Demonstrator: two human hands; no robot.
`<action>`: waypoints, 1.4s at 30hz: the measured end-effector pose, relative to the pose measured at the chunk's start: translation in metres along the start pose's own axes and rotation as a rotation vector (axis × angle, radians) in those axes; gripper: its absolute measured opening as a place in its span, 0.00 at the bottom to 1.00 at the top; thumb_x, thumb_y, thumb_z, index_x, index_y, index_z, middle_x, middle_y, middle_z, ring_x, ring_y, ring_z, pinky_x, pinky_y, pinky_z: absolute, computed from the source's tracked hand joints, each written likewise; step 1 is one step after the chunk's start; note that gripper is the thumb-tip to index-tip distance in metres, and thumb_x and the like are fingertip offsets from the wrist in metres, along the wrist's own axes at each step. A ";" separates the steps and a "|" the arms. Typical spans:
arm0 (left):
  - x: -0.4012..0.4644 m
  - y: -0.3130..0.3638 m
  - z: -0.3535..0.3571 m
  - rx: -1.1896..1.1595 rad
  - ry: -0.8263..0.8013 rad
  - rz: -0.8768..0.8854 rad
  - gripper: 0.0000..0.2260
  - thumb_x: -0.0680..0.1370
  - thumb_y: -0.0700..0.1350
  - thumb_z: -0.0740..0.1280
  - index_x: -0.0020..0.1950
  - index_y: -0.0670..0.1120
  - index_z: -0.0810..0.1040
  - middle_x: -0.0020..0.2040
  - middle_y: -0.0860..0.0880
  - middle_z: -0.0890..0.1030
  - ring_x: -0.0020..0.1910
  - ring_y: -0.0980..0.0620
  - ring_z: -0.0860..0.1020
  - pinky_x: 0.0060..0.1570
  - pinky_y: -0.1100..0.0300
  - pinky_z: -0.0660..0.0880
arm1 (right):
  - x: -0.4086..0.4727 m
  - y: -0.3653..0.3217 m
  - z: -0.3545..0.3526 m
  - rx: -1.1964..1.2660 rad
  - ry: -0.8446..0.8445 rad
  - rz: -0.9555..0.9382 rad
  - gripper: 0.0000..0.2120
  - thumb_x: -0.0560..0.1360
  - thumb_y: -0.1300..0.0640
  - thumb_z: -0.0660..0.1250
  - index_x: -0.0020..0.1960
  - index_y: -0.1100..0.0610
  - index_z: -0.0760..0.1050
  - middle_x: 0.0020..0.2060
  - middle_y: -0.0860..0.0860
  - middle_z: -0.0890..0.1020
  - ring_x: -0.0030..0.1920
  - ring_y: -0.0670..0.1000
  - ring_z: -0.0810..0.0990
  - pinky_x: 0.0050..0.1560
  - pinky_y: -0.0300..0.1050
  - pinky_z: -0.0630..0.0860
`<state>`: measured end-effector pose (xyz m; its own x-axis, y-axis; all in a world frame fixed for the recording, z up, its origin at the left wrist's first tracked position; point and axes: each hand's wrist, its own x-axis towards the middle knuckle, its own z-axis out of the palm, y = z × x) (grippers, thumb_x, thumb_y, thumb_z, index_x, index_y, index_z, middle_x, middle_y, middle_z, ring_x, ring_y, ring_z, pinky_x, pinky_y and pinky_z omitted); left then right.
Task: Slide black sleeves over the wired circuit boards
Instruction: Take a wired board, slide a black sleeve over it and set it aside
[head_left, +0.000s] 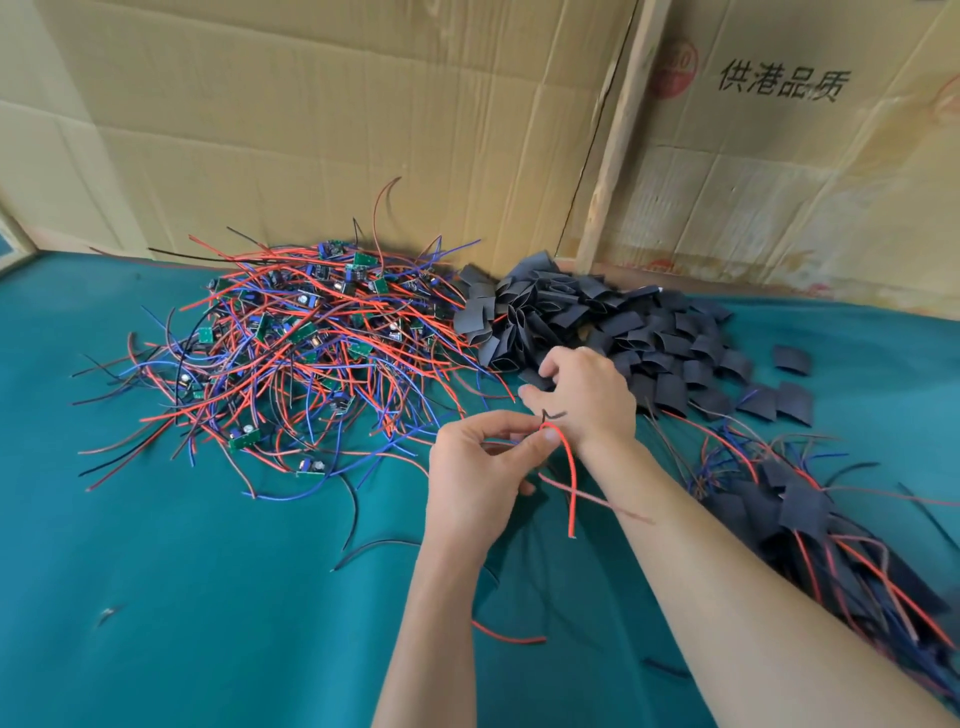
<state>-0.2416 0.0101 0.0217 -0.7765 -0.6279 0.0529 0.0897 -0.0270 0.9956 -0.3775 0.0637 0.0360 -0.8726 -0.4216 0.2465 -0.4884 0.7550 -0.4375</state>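
While left hand (475, 467) pinches red wire (569, 483), hanging toward viewer; right hand (584, 397) grips black sleeve (535, 378)

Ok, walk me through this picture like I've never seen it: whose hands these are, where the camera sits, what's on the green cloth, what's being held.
No machine here: a person works bare-handed, filmed by a camera worn on their head, looking down. On the green cloth lie a tangle of wired circuit boards, a heap of empty black sleeves, and at far right a pile of boards already sleeved. The left hand pinches a bunch of wires, a red wire looping down. The right hand reaches into the sleeve heap, fingers curled at a sleeve.
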 end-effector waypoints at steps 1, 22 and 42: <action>0.000 0.000 0.000 0.017 0.010 0.005 0.03 0.72 0.43 0.79 0.39 0.49 0.87 0.30 0.49 0.80 0.24 0.55 0.73 0.26 0.66 0.72 | 0.000 0.000 0.001 -0.012 0.011 -0.008 0.09 0.74 0.48 0.73 0.52 0.51 0.81 0.51 0.50 0.81 0.54 0.58 0.80 0.44 0.47 0.71; -0.001 -0.006 0.002 0.319 0.039 0.134 0.06 0.75 0.49 0.76 0.39 0.53 0.83 0.30 0.52 0.81 0.27 0.55 0.74 0.35 0.57 0.74 | -0.075 0.027 -0.021 0.125 0.064 -0.099 0.07 0.72 0.54 0.77 0.42 0.52 0.80 0.35 0.46 0.77 0.46 0.57 0.77 0.41 0.49 0.64; -0.006 -0.006 -0.001 0.671 0.061 0.191 0.15 0.68 0.38 0.72 0.33 0.58 0.74 0.28 0.53 0.76 0.32 0.49 0.74 0.30 0.63 0.68 | -0.081 0.013 -0.072 1.144 -0.685 -0.220 0.14 0.67 0.72 0.68 0.51 0.64 0.84 0.52 0.59 0.87 0.45 0.53 0.79 0.34 0.39 0.74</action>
<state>-0.2369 0.0126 0.0156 -0.7477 -0.6166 0.2465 -0.1988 0.5620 0.8029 -0.3131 0.1436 0.0726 -0.4378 -0.8960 0.0735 -0.0519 -0.0565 -0.9971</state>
